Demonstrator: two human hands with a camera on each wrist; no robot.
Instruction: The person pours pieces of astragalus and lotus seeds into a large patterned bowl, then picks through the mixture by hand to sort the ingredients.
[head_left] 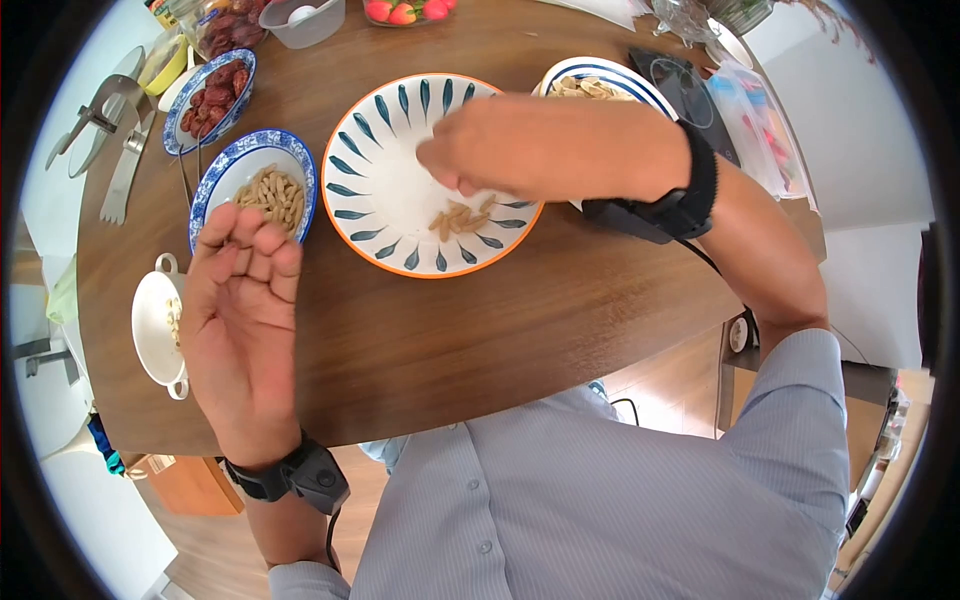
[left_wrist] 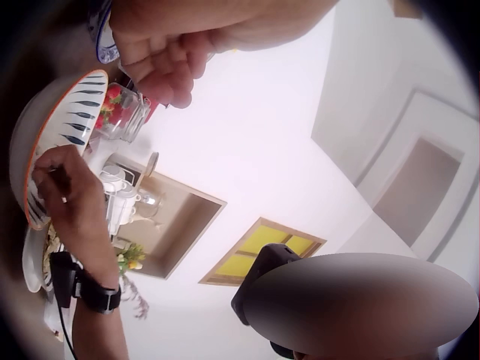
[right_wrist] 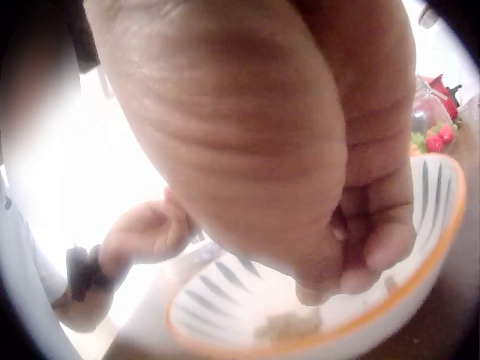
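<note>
My right hand [head_left: 570, 150] hovers over a large white dish [head_left: 355, 225] with dark petal marks and an orange rim. Its fingers are curled and bunched, pointing down into the dish in the right wrist view; I cannot tell whether anything is inside them. Below, a small heap of tan, stick-like pieces [head_left: 462, 218] lies in the dish. My left hand [head_left: 245, 320] is raised palm up, fingers loosely bent and holding nothing. It overlaps the near edge of a blue-patterned bowl [head_left: 303, 165] of similar tan pieces [head_left: 270, 195].
A white two-handled bowl [head_left: 150, 335] with pale bits sits left of my left hand. Behind stand a blue-patterned bowl of red dates [head_left: 212, 105], a grey container [head_left: 305, 28] and strawberries [head_left: 408, 12]. A blue-striped bowl [head_left: 640, 82] of pale slices is partly behind my right hand.
</note>
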